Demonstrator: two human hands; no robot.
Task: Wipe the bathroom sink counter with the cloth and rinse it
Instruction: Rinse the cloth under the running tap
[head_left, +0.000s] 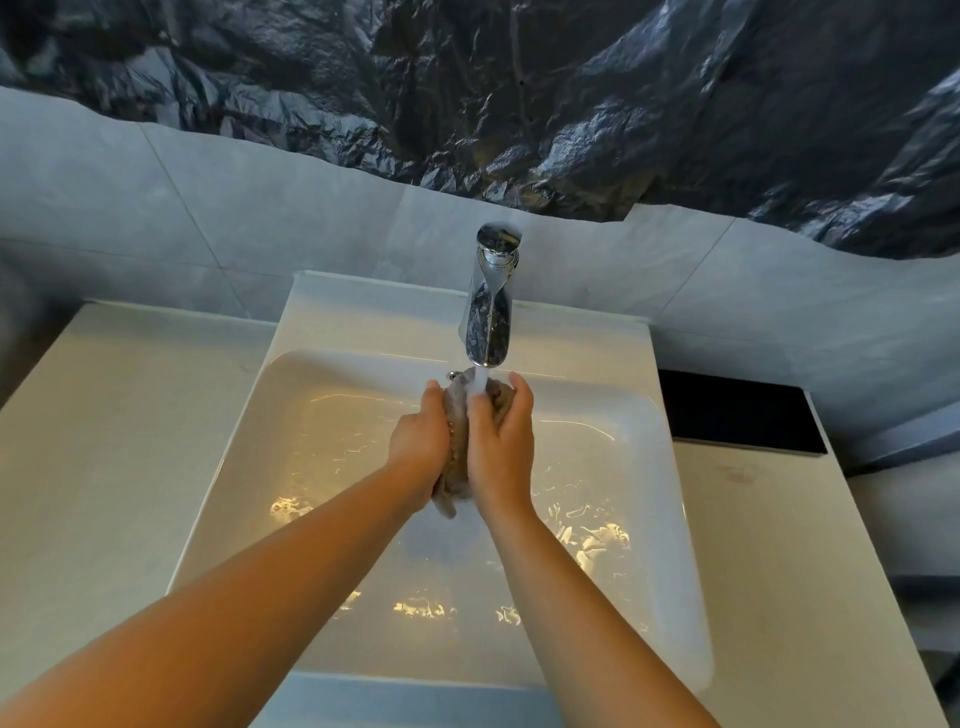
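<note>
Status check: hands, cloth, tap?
Left hand and right hand both clamped on the cloth. Cloth bunched under running faucet, over the sink. Nothing in the way.

The cloth (457, 457) is a grey-brown, soaked, bunched wad, standing roughly upright over the middle of the sink (670, 467), pressed between two palms, its top directly under the water stream and its lower end hanging below the wrists. The sink is a white rectangular basin holding shallow rippling water. The pale counter (104, 441) extends left and right of the basin, flat and bare near its edges
</note>
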